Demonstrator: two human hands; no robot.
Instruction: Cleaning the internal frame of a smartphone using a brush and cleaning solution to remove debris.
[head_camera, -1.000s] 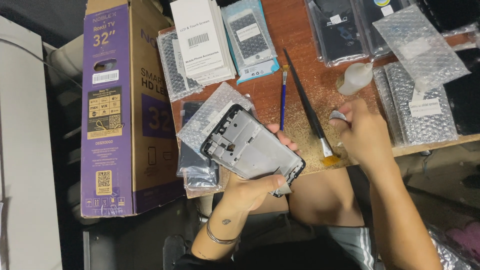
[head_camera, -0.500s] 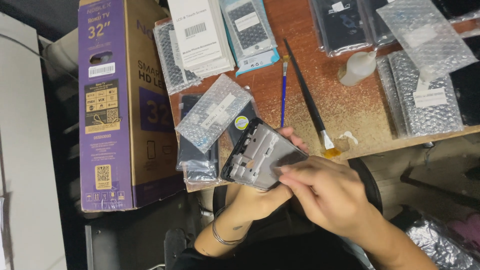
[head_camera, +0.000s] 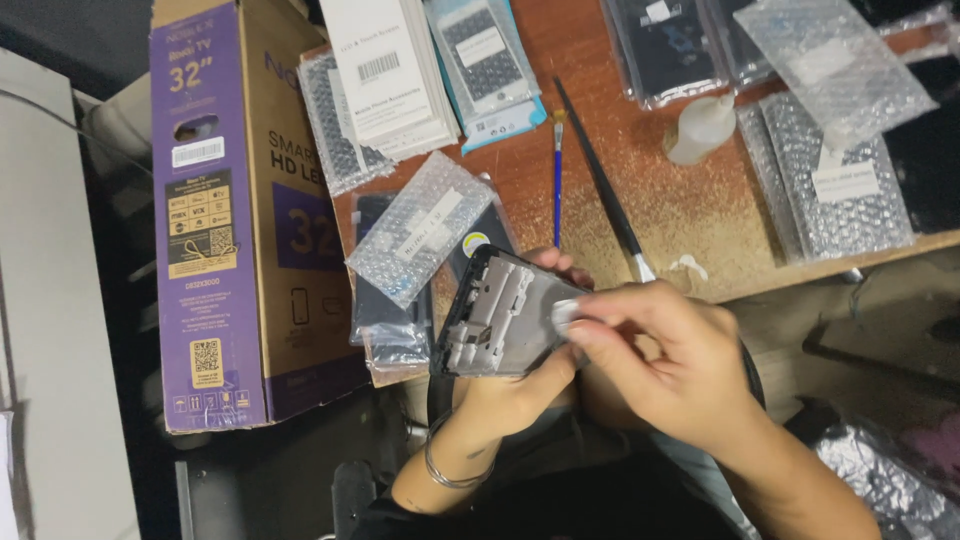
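We grip the phone frame (head_camera: 505, 318) in our left hand (head_camera: 510, 392) just off the table's (head_camera: 690, 200) front edge, our right hand (head_camera: 665, 360) pinching a small white wad (head_camera: 563, 312) against it. Bubble-wrapped parts (head_camera: 425, 228) lie beside, two brushes (head_camera: 590, 170) behind.

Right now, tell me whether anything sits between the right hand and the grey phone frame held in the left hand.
Nothing visible does. The right hand presses a small white pad straight against the grey metal phone frame, which the left hand grips from below.
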